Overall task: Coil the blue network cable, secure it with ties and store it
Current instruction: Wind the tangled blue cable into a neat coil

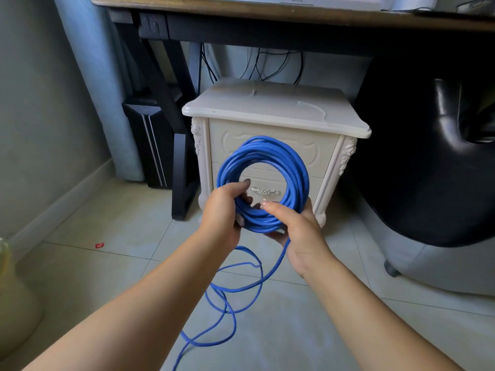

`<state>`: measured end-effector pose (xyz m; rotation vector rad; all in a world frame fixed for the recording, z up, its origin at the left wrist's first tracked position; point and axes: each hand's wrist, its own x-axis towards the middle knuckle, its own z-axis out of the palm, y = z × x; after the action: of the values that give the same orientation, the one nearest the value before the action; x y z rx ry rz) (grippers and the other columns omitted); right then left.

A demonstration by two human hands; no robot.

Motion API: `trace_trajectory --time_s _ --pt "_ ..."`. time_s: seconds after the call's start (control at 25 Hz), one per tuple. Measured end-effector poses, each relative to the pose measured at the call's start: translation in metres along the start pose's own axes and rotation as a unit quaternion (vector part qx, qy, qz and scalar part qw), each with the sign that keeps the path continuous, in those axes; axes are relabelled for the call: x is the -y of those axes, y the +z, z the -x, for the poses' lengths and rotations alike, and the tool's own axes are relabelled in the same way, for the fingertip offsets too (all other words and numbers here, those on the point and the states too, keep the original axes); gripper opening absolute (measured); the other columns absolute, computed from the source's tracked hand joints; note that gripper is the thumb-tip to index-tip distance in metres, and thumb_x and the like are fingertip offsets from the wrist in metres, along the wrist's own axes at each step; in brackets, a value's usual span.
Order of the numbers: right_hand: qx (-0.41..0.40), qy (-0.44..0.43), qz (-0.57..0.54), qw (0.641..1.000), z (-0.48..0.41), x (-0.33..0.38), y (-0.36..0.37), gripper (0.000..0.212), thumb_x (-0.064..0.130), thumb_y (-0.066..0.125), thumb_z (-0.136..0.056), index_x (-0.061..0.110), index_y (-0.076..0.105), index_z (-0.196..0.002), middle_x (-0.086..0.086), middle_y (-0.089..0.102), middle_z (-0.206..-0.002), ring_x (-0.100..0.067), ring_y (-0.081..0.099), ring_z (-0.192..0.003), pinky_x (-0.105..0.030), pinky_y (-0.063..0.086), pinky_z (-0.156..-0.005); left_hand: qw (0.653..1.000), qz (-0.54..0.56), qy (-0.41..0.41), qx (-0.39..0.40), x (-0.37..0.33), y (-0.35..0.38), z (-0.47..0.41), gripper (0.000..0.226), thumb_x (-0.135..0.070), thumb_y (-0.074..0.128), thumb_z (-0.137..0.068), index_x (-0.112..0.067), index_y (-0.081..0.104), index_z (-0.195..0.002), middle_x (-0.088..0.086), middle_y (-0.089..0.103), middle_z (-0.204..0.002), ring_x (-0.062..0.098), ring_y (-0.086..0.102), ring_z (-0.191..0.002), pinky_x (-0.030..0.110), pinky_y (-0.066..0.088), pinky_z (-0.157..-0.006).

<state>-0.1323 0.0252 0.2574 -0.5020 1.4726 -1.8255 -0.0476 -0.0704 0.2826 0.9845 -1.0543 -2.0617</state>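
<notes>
The blue network cable [278, 156] is wound into a round coil of several loops, held upright in front of the white cabinet. My left hand [222, 212] grips the coil's lower left, fingers curled through the ring. My right hand [297, 226] holds the coil's bottom right, thumb over the strands. A loose tail of the cable [235, 287] hangs from under my right hand and lies in slack loops on the floor tiles. Two pale translucent ties [314, 108] lie on the cabinet top.
The white carved cabinet [267, 119] with drawers stands under a dark wooden desk [241, 12]. A black computer tower [150, 145] sits at left, a black chair [442, 156] at right. A small red scrap [99, 245] lies on the tiles.
</notes>
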Motion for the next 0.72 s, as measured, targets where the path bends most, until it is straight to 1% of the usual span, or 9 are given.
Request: trace_trajectory --time_s 0.08,0.16,0.24,0.32,0.4,0.48,0.6,0.64,0.72 --pt "-0.062 0.013 -0.048 0.997 -0.004 0.003 -0.002 0.034 0.002 0.068 -0.079 0.012 0.058 -0.110 -0.013 0.071 -0.093 -0.022 0.071 -0.087 -0.035 0.053 -0.078 0.998 -0.033 -0.006 0.049 0.007 0.000 0.003 0.016 -0.016 0.066 -0.088 -0.009 0.061 -0.074 0.006 0.064 -0.069 0.016 0.060 -0.062 0.022 0.044 -0.051" --pt "-0.111 0.023 -0.062 0.992 -0.010 0.010 -0.009 0.030 -0.007 0.061 -0.078 0.014 0.061 -0.099 -0.013 0.064 -0.089 -0.025 0.065 -0.085 -0.032 0.048 -0.073 0.988 -0.124 0.003 0.087 0.010 -0.003 0.003 0.016 -0.021 0.070 -0.086 -0.006 0.069 -0.092 0.010 0.074 -0.092 0.020 0.069 -0.083 0.030 0.055 -0.077" --pt "-0.126 0.001 -0.045 0.991 -0.014 0.015 -0.015 0.031 -0.010 0.058 -0.071 0.017 0.060 -0.088 -0.011 0.058 -0.086 -0.027 0.060 -0.082 -0.031 0.046 -0.069 0.977 -0.181 0.000 0.113 0.006 -0.007 -0.001 0.029 -0.024 0.073 -0.083 -0.009 0.067 -0.108 0.007 0.074 -0.103 0.021 0.069 -0.098 0.038 0.051 -0.095" --pt "-0.118 -0.047 0.028 0.992 -0.014 0.018 -0.019 0.032 -0.003 0.059 -0.059 0.018 0.058 -0.083 -0.003 0.053 -0.075 -0.022 0.054 -0.074 -0.032 0.044 -0.068 0.974 -0.183 0.031 0.127 0.000 -0.010 -0.006 0.042 -0.022 0.077 -0.079 -0.012 0.062 -0.116 0.004 0.070 -0.100 0.017 0.068 -0.094 0.034 0.052 -0.088" --pt "-0.095 -0.090 0.162 0.978 -0.012 0.019 -0.022 0.036 -0.001 0.059 -0.059 0.022 0.059 -0.086 0.005 0.053 -0.068 -0.015 0.051 -0.066 -0.027 0.043 -0.066 0.954 -0.238 0.132 0.123 -0.006 -0.012 -0.010 0.062 -0.015 0.081 -0.075 -0.024 0.053 -0.130 -0.005 0.067 -0.111 0.009 0.069 -0.094 0.024 0.052 -0.082" --pt "-0.060 -0.132 0.297 0.944 -0.007 0.020 -0.021 0.040 -0.006 0.059 -0.068 0.027 0.059 -0.091 0.009 0.060 -0.075 -0.006 0.054 -0.065 -0.017 0.043 -0.061 0.880 -0.376 0.258 0.133 -0.006 -0.015 -0.012 0.077 -0.009 0.079 -0.073 -0.031 0.045 -0.139 -0.007 0.057 -0.126 0.001 0.063 -0.102 0.014 0.048 -0.088" --pt "0.001 -0.198 0.451 0.870 -0.003 0.018 -0.018 0.038 -0.004 0.057 -0.070 0.024 0.058 -0.096 0.006 0.060 -0.090 -0.014 0.056 -0.081 -0.025 0.045 -0.069 0.721 -0.553 0.381 0.171 -0.001 -0.016 -0.008 0.083 -0.016 0.075 -0.073 -0.031 0.038 -0.145 -0.007 0.044 -0.139 0.005 0.049 -0.118 0.012 0.038 -0.097" --pt "0.014 -0.210 0.481 0.851 -0.004 0.018 -0.019 0.039 -0.003 0.058 -0.070 0.022 0.059 -0.100 0.007 0.058 -0.093 -0.015 0.055 -0.083 -0.027 0.045 -0.071 0.697 -0.580 0.386 0.172 0.001 -0.015 -0.006 0.081 -0.020 0.074 -0.073 -0.031 0.038 -0.145 -0.007 0.047 -0.137 0.008 0.051 -0.118 0.018 0.041 -0.097" --pt "0.026 -0.227 0.511 0.828 -0.003 0.022 -0.022 0.043 -0.001 0.059 -0.070 0.023 0.061 -0.105 0.011 0.055 -0.096 -0.013 0.054 -0.086 -0.025 0.043 -0.073 0.695 -0.596 0.371 0.155 0.005 -0.015 -0.003 0.068 -0.024 0.072 -0.073 -0.031 0.046 -0.135 -0.007 0.062 -0.120 0.013 0.060 -0.103 0.031 0.051 -0.087"
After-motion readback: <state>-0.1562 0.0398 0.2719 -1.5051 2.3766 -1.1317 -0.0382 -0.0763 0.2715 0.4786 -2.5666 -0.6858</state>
